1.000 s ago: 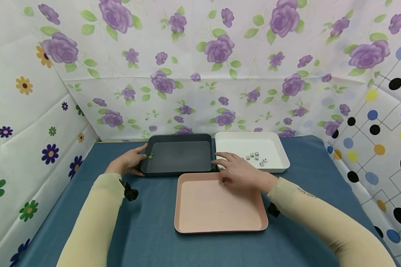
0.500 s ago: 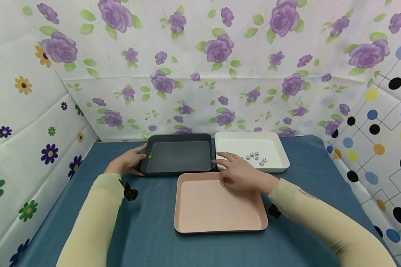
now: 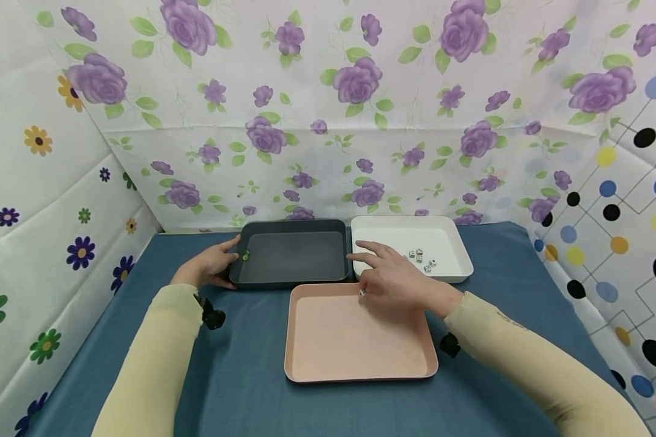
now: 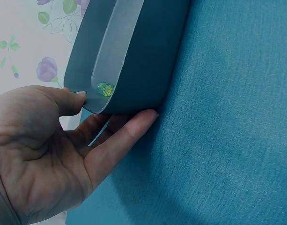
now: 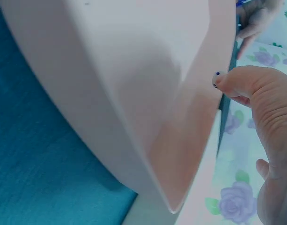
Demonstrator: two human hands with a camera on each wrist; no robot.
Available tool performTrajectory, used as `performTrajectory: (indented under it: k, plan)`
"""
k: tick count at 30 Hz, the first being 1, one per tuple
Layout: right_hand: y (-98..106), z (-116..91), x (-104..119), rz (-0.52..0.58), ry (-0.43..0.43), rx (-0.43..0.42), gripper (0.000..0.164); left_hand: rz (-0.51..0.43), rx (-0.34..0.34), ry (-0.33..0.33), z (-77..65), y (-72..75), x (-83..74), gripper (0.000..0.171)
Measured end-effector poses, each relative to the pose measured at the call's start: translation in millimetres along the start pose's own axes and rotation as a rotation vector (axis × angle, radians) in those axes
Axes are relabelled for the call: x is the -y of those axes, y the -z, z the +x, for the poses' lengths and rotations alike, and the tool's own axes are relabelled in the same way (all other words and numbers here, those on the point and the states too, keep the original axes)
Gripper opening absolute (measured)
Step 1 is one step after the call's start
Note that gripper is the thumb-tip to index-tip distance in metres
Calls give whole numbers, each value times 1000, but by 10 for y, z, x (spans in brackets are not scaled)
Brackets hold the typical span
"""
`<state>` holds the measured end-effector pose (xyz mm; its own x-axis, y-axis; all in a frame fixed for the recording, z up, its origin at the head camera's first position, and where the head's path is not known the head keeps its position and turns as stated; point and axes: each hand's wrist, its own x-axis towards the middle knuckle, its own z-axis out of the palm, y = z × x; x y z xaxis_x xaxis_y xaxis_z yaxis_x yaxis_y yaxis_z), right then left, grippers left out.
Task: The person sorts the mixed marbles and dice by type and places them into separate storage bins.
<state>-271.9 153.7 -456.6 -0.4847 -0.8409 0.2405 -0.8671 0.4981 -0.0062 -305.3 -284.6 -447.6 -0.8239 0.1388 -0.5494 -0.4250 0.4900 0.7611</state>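
My left hand (image 3: 209, 264) grips the left end of a dark grey tray (image 3: 292, 252), thumb on the rim and fingers against the outer wall. Small shiny green-and-yellow pieces, marble-like (image 4: 106, 89), lie inside that end. Over the far edge of a pink tray (image 3: 355, 340), my right hand (image 3: 396, 279) pinches a small white die with dark dots (image 3: 362, 292); in the right wrist view this die (image 5: 217, 79) shows at the thumb tip. A white tray (image 3: 401, 227) beyond holds several white dice (image 3: 419, 256), some possibly hidden behind the hand.
Blue cloth (image 3: 240, 376) covers the table. The dark and white trays stand side by side at the back, with the pink tray before them. A purple-flowered curtain (image 3: 317, 91) hangs behind, with patterned cloths at both sides.
My right hand has lifted slightly away from the pink tray, towards the back, with the die still between its fingers. The left hand and the trays have stayed in place.
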Motion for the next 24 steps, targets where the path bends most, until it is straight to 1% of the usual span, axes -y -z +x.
performTrajectory:
  k: [8, 14, 20, 24]
  plan:
    - [189, 14, -24, 12, 19, -106, 9, -4, -3, -2, -4, -1, 3, 66]
    - [319, 26, -12, 44, 16, -162, 8, -9, -9, -3, 6, -4, 8, 66]
    - [386, 32, -4, 44, 57, -243, 14, -16, -16, 0, 22, -1, 12, 66]
    - [426, 33, 2, 48, 68, -273, 15, -19, -17, 4, 23, 6, 10, 65]
